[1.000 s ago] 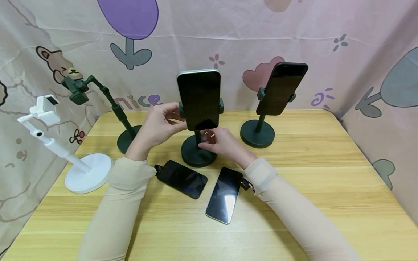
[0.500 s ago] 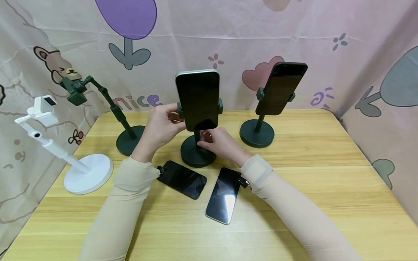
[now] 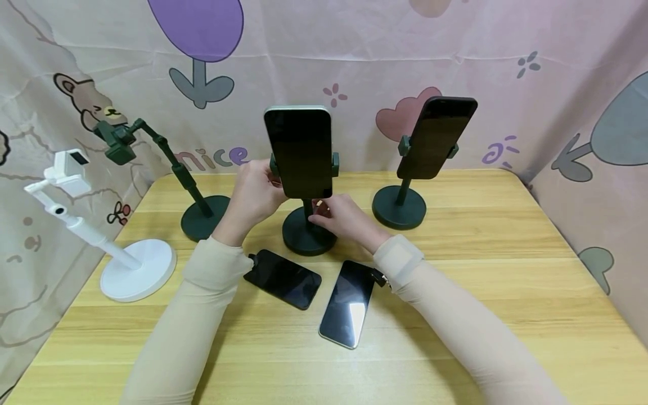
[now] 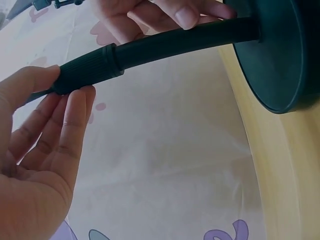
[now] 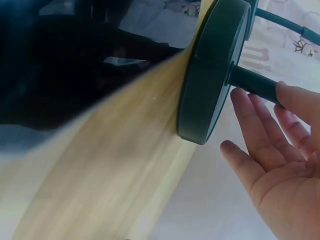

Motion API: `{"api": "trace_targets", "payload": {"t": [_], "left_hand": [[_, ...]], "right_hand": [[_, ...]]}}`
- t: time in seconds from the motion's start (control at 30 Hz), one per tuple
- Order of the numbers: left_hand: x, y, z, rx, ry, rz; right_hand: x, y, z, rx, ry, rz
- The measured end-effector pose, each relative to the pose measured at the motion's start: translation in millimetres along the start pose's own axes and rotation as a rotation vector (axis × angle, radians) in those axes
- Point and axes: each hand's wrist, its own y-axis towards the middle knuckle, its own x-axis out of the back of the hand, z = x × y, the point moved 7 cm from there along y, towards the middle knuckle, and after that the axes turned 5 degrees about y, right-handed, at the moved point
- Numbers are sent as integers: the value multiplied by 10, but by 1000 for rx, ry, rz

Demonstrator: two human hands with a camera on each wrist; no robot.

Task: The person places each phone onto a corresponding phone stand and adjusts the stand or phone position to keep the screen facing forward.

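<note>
A dark green phone stand [image 3: 307, 230] stands mid-table with a black-screened phone [image 3: 300, 152] clamped upright in its holder. My left hand [image 3: 255, 191] is behind the phone's lower left side. In the left wrist view its thumb and fingertips pinch the ribbed collar [image 4: 87, 70] on the stand's pole. Lower down, my right hand [image 3: 346, 219] grips the smooth pole [image 5: 255, 82] between thumb and fingers, just above the round base [image 5: 210, 75]; its little finger sticks out loose. From the head view, the phone hides the collar and the left fingertips.
Two phones lie flat in front, one black [image 3: 283, 279] and one silver-edged [image 3: 348, 304], close under my wrists. Another green stand holding a phone [image 3: 437, 138] is at right. An empty green stand [image 3: 184, 177] and a white stand [image 3: 136, 270] are at left.
The held phone has shifted a little left and up and stands straighter. Its stand's base has slid slightly away from me. My left hand has moved slightly right.
</note>
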Motion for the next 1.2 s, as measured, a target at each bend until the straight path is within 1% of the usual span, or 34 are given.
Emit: {"api": "trace_targets", "payload": {"t": [0.1,0.23,0.37,0.53,0.67,0.8,0.9,1.1,1.2], "left_hand": [[-9,46,2,-19,45,-8],[-17,100,12,-42,74,0],[-31,137,34,-41,72,23],[-58,172,41,-27,84,40],[-87,198,52,-10,61,44],[-114,223,48,-16,34,33],[-144,253,28,-19,12,30],[-246,347,-20,14,-28,53],[-310,410,-51,17,-47,67]], "right_hand": [[13,20,-32,-31,-14,9],[12,46,-67,-58,-40,32],[19,66,-73,-54,-45,39],[47,80,-58,-38,-59,17],[63,95,-24,14,-112,-8],[90,96,0,63,-159,-31],[128,89,-10,76,-157,-44],[229,86,-58,97,-155,-59],[281,80,-104,100,-169,-62]]}}
